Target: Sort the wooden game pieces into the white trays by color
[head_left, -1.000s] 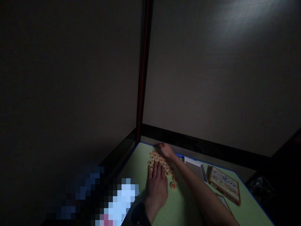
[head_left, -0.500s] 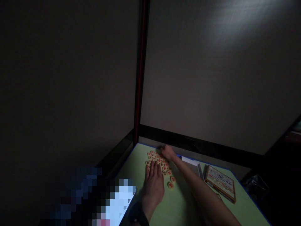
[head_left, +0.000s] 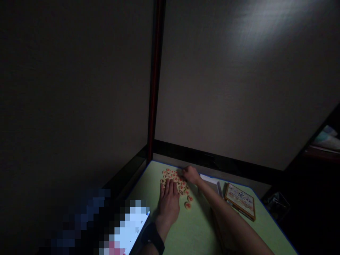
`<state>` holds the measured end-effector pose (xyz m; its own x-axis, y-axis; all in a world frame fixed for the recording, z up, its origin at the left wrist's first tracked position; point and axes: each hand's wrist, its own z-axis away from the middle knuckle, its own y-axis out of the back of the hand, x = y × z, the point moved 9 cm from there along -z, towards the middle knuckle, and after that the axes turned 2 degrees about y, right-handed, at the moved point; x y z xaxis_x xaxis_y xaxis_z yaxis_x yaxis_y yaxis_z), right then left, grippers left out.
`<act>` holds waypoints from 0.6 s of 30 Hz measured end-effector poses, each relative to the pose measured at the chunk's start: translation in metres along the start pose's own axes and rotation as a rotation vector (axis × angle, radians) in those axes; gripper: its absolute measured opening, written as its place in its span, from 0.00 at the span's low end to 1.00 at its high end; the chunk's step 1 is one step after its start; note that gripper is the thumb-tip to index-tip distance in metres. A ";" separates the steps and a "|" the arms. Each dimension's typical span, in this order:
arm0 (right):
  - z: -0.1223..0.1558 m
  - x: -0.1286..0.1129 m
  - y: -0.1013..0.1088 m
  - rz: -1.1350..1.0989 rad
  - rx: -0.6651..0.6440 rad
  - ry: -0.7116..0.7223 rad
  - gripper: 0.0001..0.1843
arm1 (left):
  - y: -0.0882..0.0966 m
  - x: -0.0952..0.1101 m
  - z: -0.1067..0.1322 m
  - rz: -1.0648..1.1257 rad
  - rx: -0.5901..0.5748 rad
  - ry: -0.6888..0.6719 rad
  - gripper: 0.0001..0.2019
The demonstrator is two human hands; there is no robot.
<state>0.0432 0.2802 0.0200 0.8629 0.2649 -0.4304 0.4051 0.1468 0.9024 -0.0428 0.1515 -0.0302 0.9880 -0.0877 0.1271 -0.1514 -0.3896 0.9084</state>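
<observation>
A cluster of round Chinese chess pieces [head_left: 181,187] with red and black characters lies on the pale green table [head_left: 191,230]. My left hand [head_left: 169,203], with a dark band on its wrist, rests flat over the near left side of the cluster, fingers stretched out and touching pieces. At the far right edge of the cluster is my right hand [head_left: 190,174], its fingers curled in beside the pieces. Whether it grips a piece is hidden. Two red-marked pieces [head_left: 188,205] lie a little apart on the near side.
An open white box [head_left: 211,182] stands behind my right forearm. Right of it lies a flat box with a printed lid [head_left: 241,199]. A lit screen [head_left: 132,226], partly pixelated, is at lower left. Walls [head_left: 212,88] border the table's far sides; a bin [head_left: 277,205] stands beyond its right edge.
The view has shifted slightly, so the table and boxes sit further left. My right hand has moved slightly nearer along the cluster's right edge; my left hand stays flat on the pieces.
</observation>
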 end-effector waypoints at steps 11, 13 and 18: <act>0.097 0.038 0.043 -0.059 0.125 0.068 0.22 | 0.027 0.019 0.009 0.033 0.042 -0.114 0.22; 0.133 0.052 0.049 -0.110 0.175 0.110 0.23 | 0.033 0.032 0.017 0.076 0.028 -0.172 0.20; 0.204 0.074 0.036 -0.053 0.129 0.276 0.27 | 0.045 0.068 0.039 0.267 0.047 -0.375 0.14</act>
<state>0.1828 0.1106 0.0246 0.7323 0.5111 -0.4499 0.4975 0.0496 0.8661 0.0164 0.0918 0.0038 0.8365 -0.5125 0.1939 -0.4089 -0.3484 0.8435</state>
